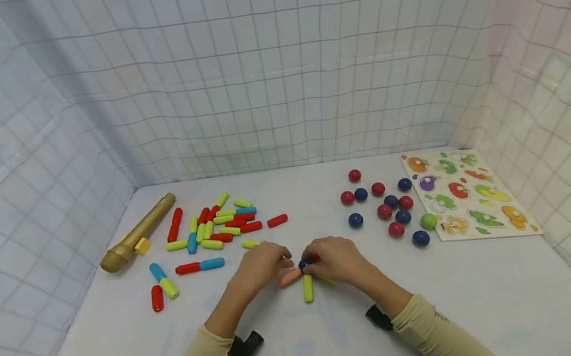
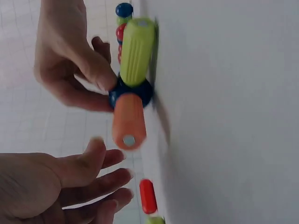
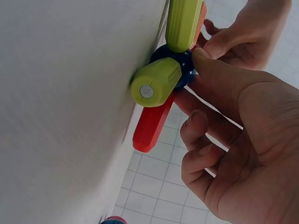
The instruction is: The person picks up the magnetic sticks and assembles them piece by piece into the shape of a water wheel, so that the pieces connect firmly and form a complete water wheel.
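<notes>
My right hand (image 1: 336, 258) pinches a dark blue ball (image 3: 184, 58) between thumb and fingers, low over the white table. Stick-like rods spread out from this ball: an orange one (image 2: 129, 121), a yellow-green one (image 1: 308, 288), a second yellow-green one (image 3: 156, 83) and a red one (image 3: 152, 126). Their ends meet the ball, partly covered by my right fingers. Just left of the orange rod is my left hand (image 1: 262, 263). In the left wrist view its fingers are loosely bent with nothing between them, apart from the rod.
Several red, blue and yellow-green rods (image 1: 176, 224) lie at left, some joined end to end. Beyond them rest a gold-coloured tube (image 1: 145, 222) and a yellow block (image 1: 143, 246). Red and blue balls (image 1: 355, 220), a green ball (image 1: 429, 220) and a vegetable picture board (image 1: 463, 209) occupy the right.
</notes>
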### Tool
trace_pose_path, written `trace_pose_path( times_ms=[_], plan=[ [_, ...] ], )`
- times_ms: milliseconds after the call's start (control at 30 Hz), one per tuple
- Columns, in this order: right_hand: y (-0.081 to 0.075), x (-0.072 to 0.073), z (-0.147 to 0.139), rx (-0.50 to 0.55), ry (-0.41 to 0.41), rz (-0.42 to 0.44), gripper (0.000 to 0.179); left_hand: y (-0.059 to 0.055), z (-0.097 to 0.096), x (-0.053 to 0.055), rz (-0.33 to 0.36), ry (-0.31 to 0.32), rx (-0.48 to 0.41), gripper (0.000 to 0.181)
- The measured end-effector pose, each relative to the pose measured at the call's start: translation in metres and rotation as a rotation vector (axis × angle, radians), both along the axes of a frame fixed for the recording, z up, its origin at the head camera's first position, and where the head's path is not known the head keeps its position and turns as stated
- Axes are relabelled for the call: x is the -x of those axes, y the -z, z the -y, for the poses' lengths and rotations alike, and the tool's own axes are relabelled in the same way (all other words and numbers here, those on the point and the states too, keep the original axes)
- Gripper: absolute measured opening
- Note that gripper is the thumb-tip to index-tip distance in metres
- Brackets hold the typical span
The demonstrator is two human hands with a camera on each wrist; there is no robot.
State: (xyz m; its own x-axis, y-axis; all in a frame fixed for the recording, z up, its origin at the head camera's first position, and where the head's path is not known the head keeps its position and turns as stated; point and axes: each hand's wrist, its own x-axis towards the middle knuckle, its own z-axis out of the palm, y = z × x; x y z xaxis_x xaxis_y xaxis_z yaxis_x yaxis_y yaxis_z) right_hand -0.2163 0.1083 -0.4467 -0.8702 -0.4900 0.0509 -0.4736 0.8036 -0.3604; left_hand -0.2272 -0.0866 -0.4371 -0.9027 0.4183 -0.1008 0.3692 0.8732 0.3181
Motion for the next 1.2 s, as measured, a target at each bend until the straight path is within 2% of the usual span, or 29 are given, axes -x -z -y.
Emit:
trace_pose_path(
  times_ms=[133, 233, 333, 533, 700, 767, 867, 1000, 1200],
  plan=[
    [0.000, 0.001, 0.001, -0.005, -0.001, 0.017, 0.024, 0.004, 0.022, 0.012, -0.157, -0.097, 0.035, 0.025],
    [-0.001, 0.001, 0.001, -0.015, -0.003, 0.019, 0.025, 0.007, 0.034, 0.020, -0.205, -0.134, 0.070, 0.035],
    [0.000, 0.001, -0.001, -0.028, -0.013, 0.003, 0.023, 0.009, 0.041, 0.025, -0.191, -0.140, 0.088, 0.037],
    [0.002, 0.001, -0.003, -0.021, -0.035, -0.029, 0.020, 0.008, 0.042, 0.028, -0.158, -0.172, 0.105, 0.024],
    [0.001, 0.000, -0.002, -0.023, -0.030, -0.012, 0.021, 0.008, 0.038, 0.027, -0.049, -0.188, 0.072, 0.023],
    [0.000, 0.000, -0.001, -0.027, -0.030, -0.006, 0.022, 0.006, 0.036, 0.024, 0.004, -0.180, 0.062, 0.023],
    [0.000, 0.000, -0.001, -0.037, -0.030, -0.007, 0.022, 0.001, 0.029, 0.020, 0.053, -0.116, 0.043, 0.022],
    [0.000, 0.000, -0.001, -0.043, -0.037, -0.022, 0.022, -0.008, 0.018, 0.010, 0.068, -0.016, 0.014, 0.020],
    [0.000, 0.001, -0.001, -0.033, -0.045, -0.020, 0.023, -0.014, 0.006, -0.001, 0.076, 0.030, -0.002, 0.019]
  ],
)
